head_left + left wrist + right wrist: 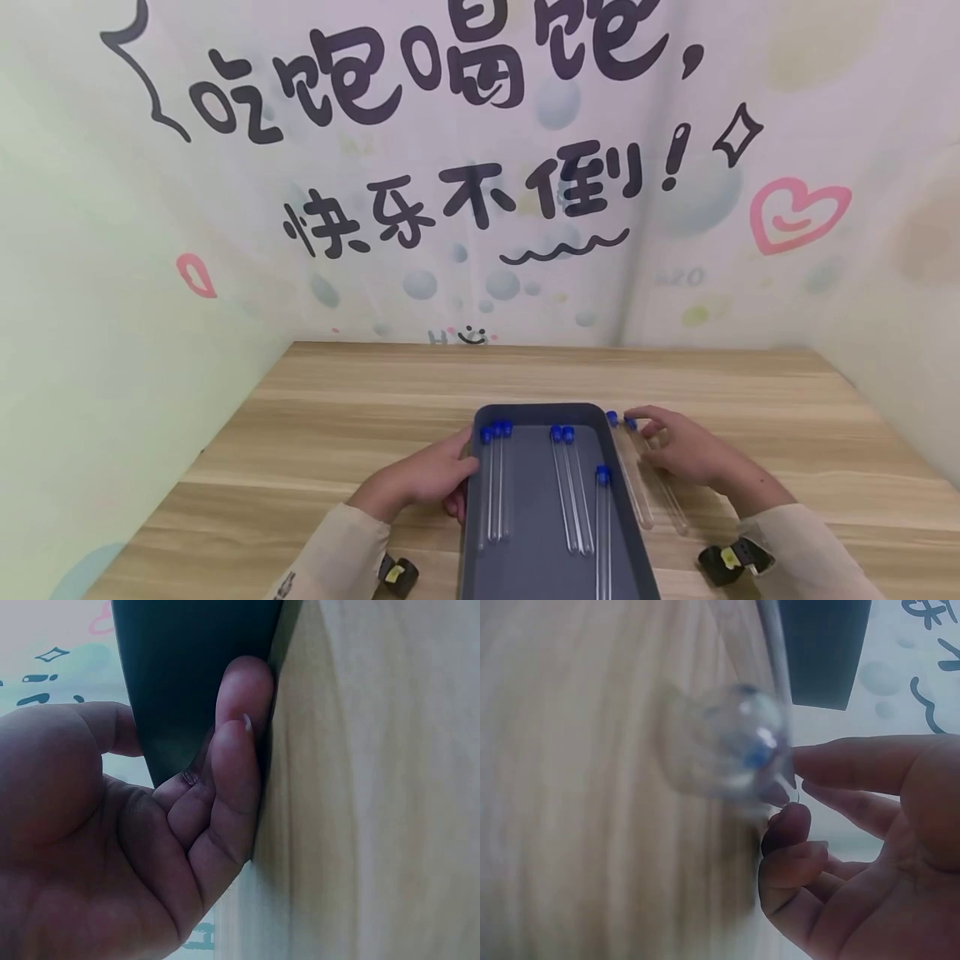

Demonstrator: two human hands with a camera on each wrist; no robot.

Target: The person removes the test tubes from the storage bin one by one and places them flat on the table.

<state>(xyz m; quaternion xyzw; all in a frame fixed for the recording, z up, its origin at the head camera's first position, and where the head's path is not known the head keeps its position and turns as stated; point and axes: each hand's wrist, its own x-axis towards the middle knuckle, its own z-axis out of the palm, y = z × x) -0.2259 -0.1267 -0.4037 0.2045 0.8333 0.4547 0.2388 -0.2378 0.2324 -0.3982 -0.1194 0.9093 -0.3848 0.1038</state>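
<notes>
A dark grey tray (528, 508) stands on the table, its near end cut off by the head view. My left hand (431, 477) grips its left side, thumb at the rim; the left wrist view shows curled fingers (236, 769) against the outer wall. Beyond the right wall, my right hand (686, 450) pinches a clear, blue-capped test tube (660, 483) near its cap. The tube's rounded end (739, 739) looms blurred in the right wrist view. Another capped test tube (632, 475) lies between it and the tray.
Inside the tray, three capped tubes (492, 492) lie along the left. More lie right of the middle, including a tube (572, 492) and one nearer tube (603, 533). Wood-grain table (360, 400) surrounds the tray; a printed cloth (465, 292) hangs behind.
</notes>
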